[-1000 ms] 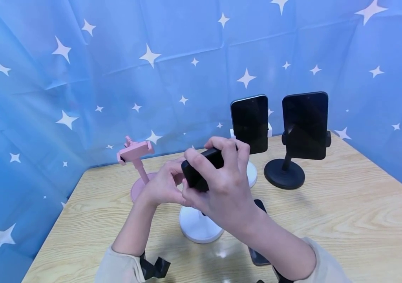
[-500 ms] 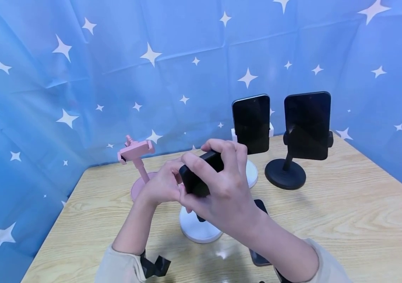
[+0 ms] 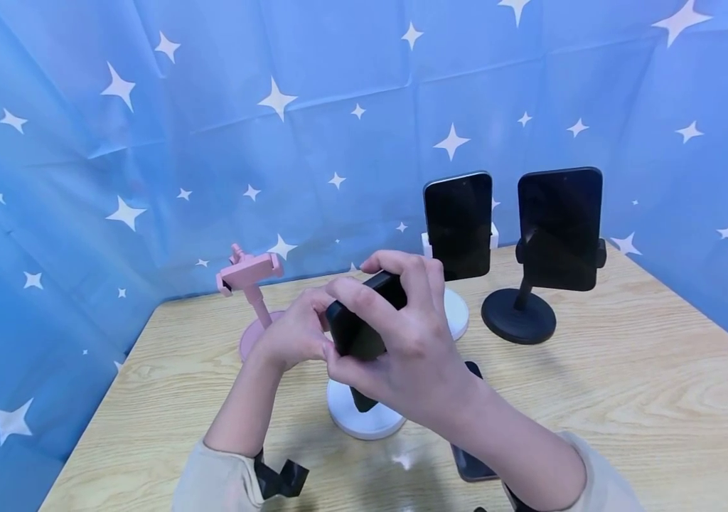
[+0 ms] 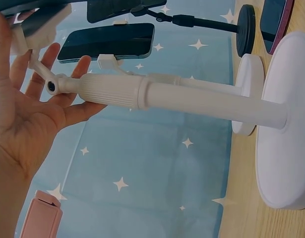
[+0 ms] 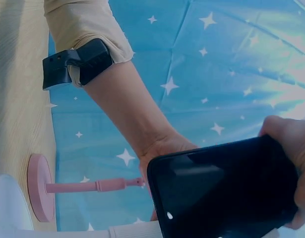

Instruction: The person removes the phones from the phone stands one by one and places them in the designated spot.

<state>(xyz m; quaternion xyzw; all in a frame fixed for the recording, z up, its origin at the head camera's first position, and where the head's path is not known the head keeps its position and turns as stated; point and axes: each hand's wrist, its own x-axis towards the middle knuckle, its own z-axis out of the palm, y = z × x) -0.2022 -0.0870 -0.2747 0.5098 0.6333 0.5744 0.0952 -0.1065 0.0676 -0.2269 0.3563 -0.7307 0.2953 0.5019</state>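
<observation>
Both hands meet over a white phone stand near the middle of the table. My right hand grips a black smartphone by its edges, thumb on one side and fingers on the other. The phone is tilted, and its screen shows in the right wrist view. My left hand holds the stand's white clamp from the left, its fingers behind the neck. In the head view, the hands and phone hide most of this stand, leaving its round base visible below.
A pink phone stand stands at the left, its clamp holding nothing. Behind to the right, one phone sits upright in another white stand, and another phone in a black stand. A further phone lies flat beneath the right forearm.
The phone in my right hand has tilted and shifted slightly, so its lower corner now shows below the thumb, over the base. My left hand stays at the clamp.
</observation>
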